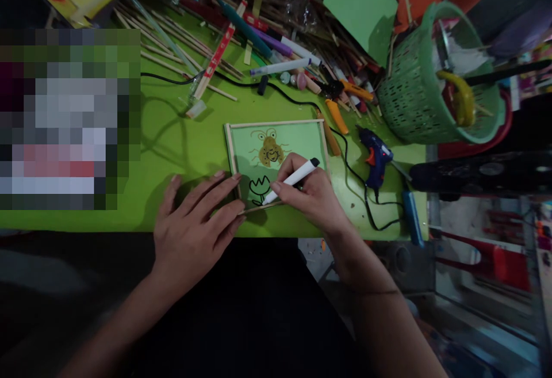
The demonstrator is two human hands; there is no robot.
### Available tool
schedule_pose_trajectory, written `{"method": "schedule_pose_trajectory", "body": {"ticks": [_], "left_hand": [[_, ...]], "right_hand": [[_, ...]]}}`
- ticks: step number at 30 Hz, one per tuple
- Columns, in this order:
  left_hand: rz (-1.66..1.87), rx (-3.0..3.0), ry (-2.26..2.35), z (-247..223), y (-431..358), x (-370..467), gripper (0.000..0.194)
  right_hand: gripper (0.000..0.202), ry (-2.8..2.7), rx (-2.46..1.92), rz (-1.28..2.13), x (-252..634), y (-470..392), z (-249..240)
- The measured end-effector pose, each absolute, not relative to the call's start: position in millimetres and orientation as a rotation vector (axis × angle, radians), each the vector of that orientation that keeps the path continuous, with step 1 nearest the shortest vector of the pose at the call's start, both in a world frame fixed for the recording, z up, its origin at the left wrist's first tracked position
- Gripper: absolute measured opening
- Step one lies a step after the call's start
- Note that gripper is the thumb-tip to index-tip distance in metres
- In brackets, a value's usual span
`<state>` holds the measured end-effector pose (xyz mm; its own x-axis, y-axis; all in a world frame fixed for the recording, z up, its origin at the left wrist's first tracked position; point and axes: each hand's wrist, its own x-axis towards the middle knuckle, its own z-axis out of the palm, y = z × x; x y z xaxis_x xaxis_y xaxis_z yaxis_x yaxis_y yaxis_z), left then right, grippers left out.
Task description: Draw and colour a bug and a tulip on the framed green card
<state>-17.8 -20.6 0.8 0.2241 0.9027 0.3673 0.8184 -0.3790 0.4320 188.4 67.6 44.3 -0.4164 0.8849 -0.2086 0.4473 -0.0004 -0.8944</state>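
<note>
A green sheet (pixel 297 136) edged with thin wooden sticks lies on the green table (pixel 168 119). On its upper part is a brown bug drawing (pixel 271 149) with antennae; lower left, a black tulip outline (pixel 259 185). My right hand (pixel 304 191) grips a white marker (pixel 297 176) with a black end, its tip down by the tulip's stem. My left hand (pixel 200 217) lies flat with fingers spread, its fingertips at the frame's lower left corner.
A blue glue gun (pixel 376 156) with a black cord lies right of the frame, near a blue stick-like object (pixel 413 217). Beyond are orange-handled pliers (pixel 356 90), several markers (pixel 280 67), wooden sticks (pixel 172 38) and a green basket (pixel 409 90). The left side is pixelated.
</note>
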Motion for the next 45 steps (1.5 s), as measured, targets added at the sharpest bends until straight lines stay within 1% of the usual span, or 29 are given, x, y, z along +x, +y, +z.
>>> {"method": "schedule_pose_trajectory", "body": {"ticks": [6,12,20,27,45], "left_hand": [[0.881,2.341,1.659,-0.6,-20.2,-17.8,0.016],[0.895,2.337,1.659,0.6,-19.6,-17.4,0.019],[0.871,2.321,1.645,-2.3,-19.6,-19.3,0.019],[0.854,2.318,1.65,-2.1,-20.6,-19.1,0.02],[0.841,2.315,1.644,-0.2,-20.0,-19.1,0.021]], "right_hand": [[0.021,-1.727,-1.34,1.488,193.8,65.4,42.8],[0.024,-1.674,-1.353,1.41,203.7,60.0,39.2],[0.026,-1.685,-1.382,1.413,202.3,57.5,37.6],[0.022,-1.685,-1.344,1.416,200.5,57.3,39.2],[0.02,-1.688,-1.434,1.204,204.0,56.2,35.3]]}}
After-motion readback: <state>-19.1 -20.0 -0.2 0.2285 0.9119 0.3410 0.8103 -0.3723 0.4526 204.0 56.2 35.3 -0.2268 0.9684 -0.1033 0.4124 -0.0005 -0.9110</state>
